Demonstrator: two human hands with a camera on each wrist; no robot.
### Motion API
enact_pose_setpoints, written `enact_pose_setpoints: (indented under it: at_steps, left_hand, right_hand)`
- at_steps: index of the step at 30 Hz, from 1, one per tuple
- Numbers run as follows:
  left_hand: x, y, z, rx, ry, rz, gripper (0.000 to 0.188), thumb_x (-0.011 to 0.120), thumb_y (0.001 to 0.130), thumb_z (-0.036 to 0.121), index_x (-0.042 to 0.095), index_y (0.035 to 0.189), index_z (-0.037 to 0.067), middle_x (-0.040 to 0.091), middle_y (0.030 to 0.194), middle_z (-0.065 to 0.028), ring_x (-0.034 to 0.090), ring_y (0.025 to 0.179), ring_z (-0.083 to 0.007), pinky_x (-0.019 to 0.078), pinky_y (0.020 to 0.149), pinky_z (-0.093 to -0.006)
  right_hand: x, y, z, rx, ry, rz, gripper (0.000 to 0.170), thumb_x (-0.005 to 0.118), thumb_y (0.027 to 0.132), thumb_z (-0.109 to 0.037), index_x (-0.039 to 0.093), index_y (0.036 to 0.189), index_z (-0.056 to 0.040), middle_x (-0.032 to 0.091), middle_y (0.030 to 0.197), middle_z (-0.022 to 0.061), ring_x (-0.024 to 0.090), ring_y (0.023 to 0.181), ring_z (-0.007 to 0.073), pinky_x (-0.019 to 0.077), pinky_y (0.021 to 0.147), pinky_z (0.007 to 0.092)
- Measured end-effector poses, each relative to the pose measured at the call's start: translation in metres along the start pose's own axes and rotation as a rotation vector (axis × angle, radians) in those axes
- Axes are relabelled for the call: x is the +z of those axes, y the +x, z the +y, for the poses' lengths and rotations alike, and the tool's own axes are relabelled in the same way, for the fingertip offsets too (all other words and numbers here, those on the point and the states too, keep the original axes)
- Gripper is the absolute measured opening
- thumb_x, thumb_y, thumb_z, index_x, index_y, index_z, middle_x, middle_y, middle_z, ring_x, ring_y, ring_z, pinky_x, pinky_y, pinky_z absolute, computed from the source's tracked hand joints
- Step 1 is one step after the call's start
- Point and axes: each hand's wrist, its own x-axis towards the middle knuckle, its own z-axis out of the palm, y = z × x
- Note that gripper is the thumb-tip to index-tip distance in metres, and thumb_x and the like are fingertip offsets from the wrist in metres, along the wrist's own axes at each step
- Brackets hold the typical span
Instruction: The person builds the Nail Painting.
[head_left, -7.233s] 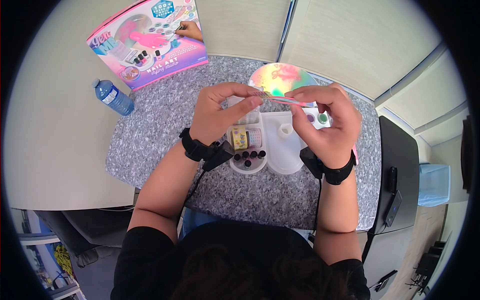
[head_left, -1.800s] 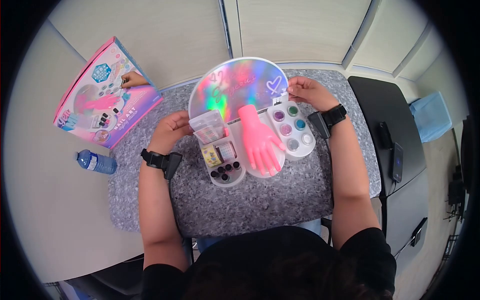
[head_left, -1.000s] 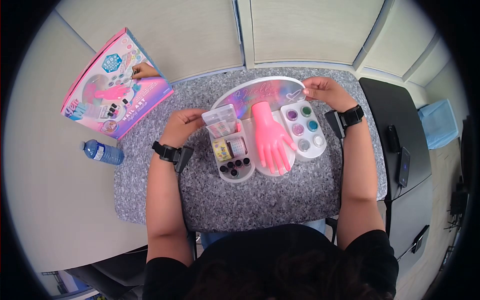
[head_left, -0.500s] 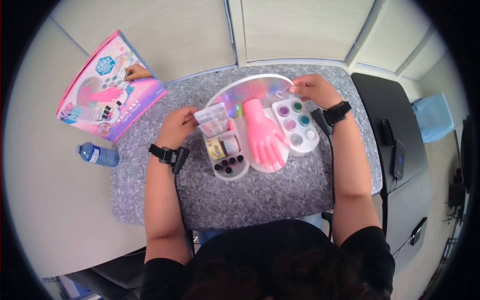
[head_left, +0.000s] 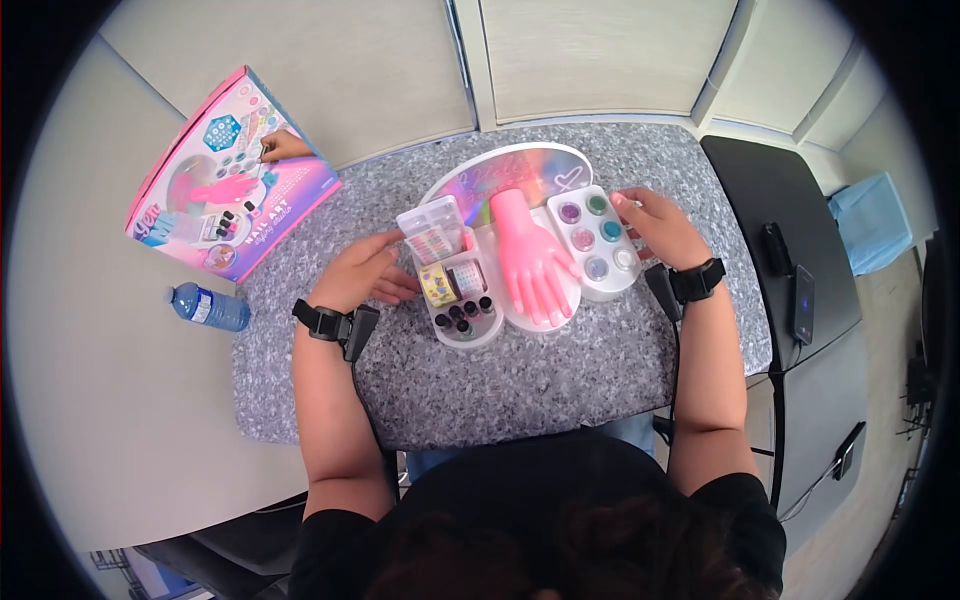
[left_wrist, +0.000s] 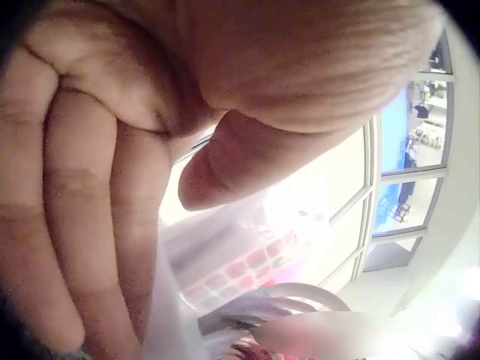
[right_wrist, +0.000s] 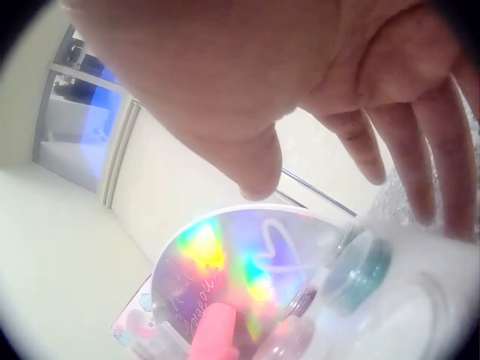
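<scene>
A white nail-art stand sits on the granite-patterned table. It bears a pink model hand, a clear case of press-on nails, two small rolls, several black-capped polish bottles and several glitter pots. Behind them rises a shiny rainbow panel with a heart. My left hand is at the stand's left side, its straight fingers lying along the edge. At the right side, my right hand has loosely spread fingers beside the glitter pots, gripping nothing.
A nail-art box stands at the back left, with a blue water bottle in front of it. On the right, a phone lies on a dark surface, near a bin with a blue liner.
Both hands have come down from the panel's upper corners to the stand's sides. Some seconds ago they held a clear and pink strip up, and the pink hand was off the stand.
</scene>
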Motion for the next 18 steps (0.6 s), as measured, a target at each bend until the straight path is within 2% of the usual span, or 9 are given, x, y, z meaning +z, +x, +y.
enact_pose_setpoints:
  at_steps: [2, 6, 8, 10, 11, 13, 14, 16, 18]
  left_hand:
    - [0.001, 0.0, 0.0, 0.003, -0.144, -0.015, 0.066, 0.05, 0.113, 0.036, 0.032, 0.168, 0.004, 0.079, 0.112, -0.0247, 0.081, 0.099, -0.0315, 0.0627, 0.084, -0.0373]
    - [0.004, 0.008, 0.0, 0.018, -0.221, 0.038, 0.069, 0.053, 0.112, 0.041, 0.032, 0.167, 0.004, 0.077, 0.116, -0.0264, 0.08, 0.102, -0.0331, 0.0624, 0.086, -0.0393]
    - [0.019, 0.015, 0.002, 0.091, -0.331, 0.224, 0.066, 0.054, 0.112, 0.044, 0.04, 0.163, 0.005, 0.076, 0.12, -0.0259, 0.078, 0.107, -0.0314, 0.0608, 0.09, -0.0381]
    - [0.031, 0.031, -0.005, 0.133, -0.39, 0.304, 0.063, 0.055, 0.112, 0.045, 0.044, 0.16, 0.005, 0.076, 0.123, -0.0252, 0.077, 0.11, -0.0301, 0.0598, 0.092, -0.0378]
    - [0.035, 0.04, -0.01, 0.173, -0.443, 0.385, 0.061, 0.055, 0.112, 0.046, 0.049, 0.157, 0.005, 0.075, 0.126, -0.0245, 0.076, 0.112, -0.0287, 0.0588, 0.094, -0.0375]
    - [0.04, 0.058, -0.027, 0.215, -0.503, 0.403, 0.058, 0.054, 0.112, 0.045, 0.052, 0.154, 0.005, 0.075, 0.129, -0.0231, 0.075, 0.114, -0.0276, 0.0577, 0.096, -0.0375]
    - [0.043, 0.062, -0.031, 0.255, -0.557, 0.417, 0.055, 0.053, 0.113, 0.043, 0.054, 0.152, 0.005, 0.074, 0.132, -0.0218, 0.074, 0.116, -0.0266, 0.0566, 0.098, -0.0375]
    - [0.05, 0.066, -0.034, 0.266, -0.57, 0.446, 0.054, 0.052, 0.113, 0.042, 0.054, 0.153, 0.006, 0.073, 0.135, -0.0204, 0.073, 0.119, -0.0252, 0.0555, 0.102, -0.0372]
    - [0.058, 0.067, -0.033, 0.275, -0.581, 0.476, 0.053, 0.052, 0.113, 0.042, 0.054, 0.154, 0.007, 0.072, 0.138, -0.019, 0.071, 0.122, -0.0238, 0.0544, 0.106, -0.0369]
  right_hand:
    - [0.002, -0.001, 0.0, -0.02, 0.018, 0.025, 0.069, 0.065, 0.102, -0.064, 0.068, 0.137, -0.0049, 0.075, 0.113, 0.012, 0.071, 0.103, 0.0224, 0.0613, 0.068, 0.0364]
    - [0.006, 0.002, 0.002, -0.018, 0.135, 0.063, 0.063, 0.064, 0.104, -0.06, 0.066, 0.139, -0.0071, 0.074, 0.117, 0.0088, 0.07, 0.104, 0.021, 0.0597, 0.075, 0.0359]
    - [0.01, 0.005, 0.005, -0.036, 0.185, 0.097, 0.061, 0.063, 0.105, -0.058, 0.066, 0.139, -0.0081, 0.073, 0.119, 0.0074, 0.069, 0.104, 0.02, 0.0589, 0.079, 0.0359]
    - [0.013, 0.008, 0.007, -0.02, 0.305, 0.132, 0.062, 0.061, 0.105, -0.059, 0.064, 0.144, -0.0106, 0.072, 0.127, 0.0097, 0.069, 0.113, 0.0217, 0.0554, 0.093, 0.0393]
    - [0.017, 0.011, 0.01, -0.022, 0.299, 0.13, 0.062, 0.061, 0.105, -0.059, 0.064, 0.144, -0.0106, 0.072, 0.127, 0.0097, 0.069, 0.113, 0.0217, 0.0554, 0.093, 0.0393]
    - [0.028, 0.017, 0.019, -0.047, 0.538, 0.206, 0.051, 0.066, 0.105, -0.048, 0.067, 0.136, -0.0072, 0.072, 0.118, 0.0039, 0.067, 0.107, 0.0162, 0.0522, 0.096, 0.032]
    - [0.033, 0.021, 0.026, -0.047, 0.537, 0.204, 0.051, 0.066, 0.105, -0.048, 0.067, 0.136, -0.0072, 0.072, 0.118, 0.0039, 0.067, 0.107, 0.0162, 0.0522, 0.096, 0.032]
    - [0.04, 0.025, 0.034, -0.095, 0.595, 0.177, 0.049, 0.065, 0.106, -0.041, 0.063, 0.14, -0.0048, 0.071, 0.126, 0.0051, 0.064, 0.119, 0.0165, 0.0463, 0.107, 0.0319]
    - [0.048, 0.023, 0.031, -0.113, 0.662, 0.162, 0.05, 0.063, 0.107, -0.039, 0.059, 0.144, -0.004, 0.069, 0.131, 0.0062, 0.062, 0.124, 0.0171, 0.0436, 0.11, 0.0335]
